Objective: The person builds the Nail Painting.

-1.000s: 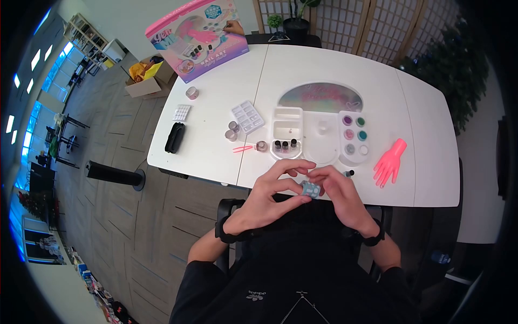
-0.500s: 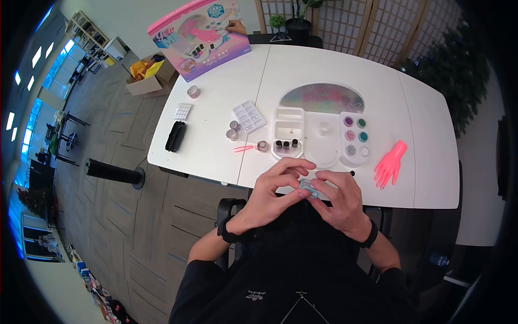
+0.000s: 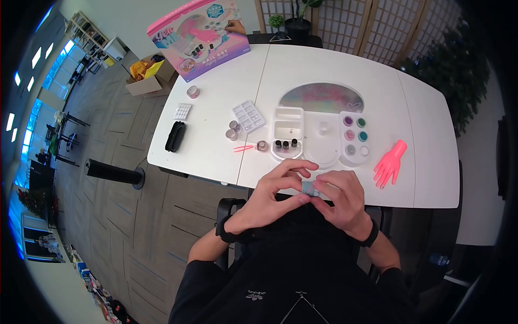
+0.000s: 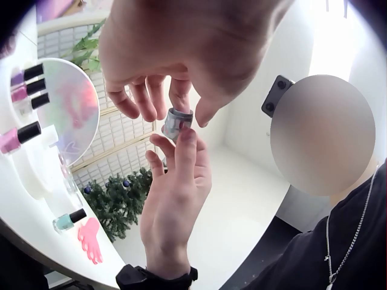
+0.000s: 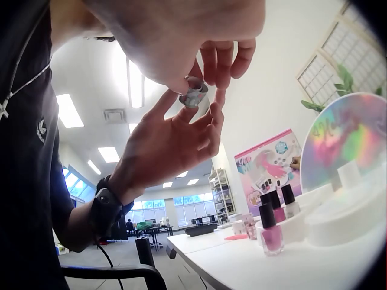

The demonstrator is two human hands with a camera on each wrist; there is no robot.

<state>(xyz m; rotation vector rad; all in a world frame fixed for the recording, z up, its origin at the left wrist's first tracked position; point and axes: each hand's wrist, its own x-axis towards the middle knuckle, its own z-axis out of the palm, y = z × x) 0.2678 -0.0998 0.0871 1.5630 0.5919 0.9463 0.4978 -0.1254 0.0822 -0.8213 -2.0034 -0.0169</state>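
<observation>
A small light-blue patterned band (image 3: 309, 189) sits round the tip of a finger of the left hand (image 3: 268, 195). In the left wrist view, that finger enters the top of the band (image 4: 176, 125), while the left thumb stands apart from it. The right hand (image 3: 345, 204) pinches the band between thumb and fingers. From the right wrist, the band (image 5: 195, 96) shows as a curled ring above the left palm (image 5: 160, 148). The other left fingers are loosely bent.
Behind the hands stands a white nail station (image 3: 322, 153) with several capped bottles and coloured pots. A pink model hand (image 3: 389, 164) lies to the right. Left are pink tweezers (image 3: 243, 148), jars, a white tray (image 3: 248, 116) and a black case (image 3: 175, 137).
The right hand has turned and closed in over the band, covering more of it than a second ago. The left hand has stayed nearly still.
</observation>
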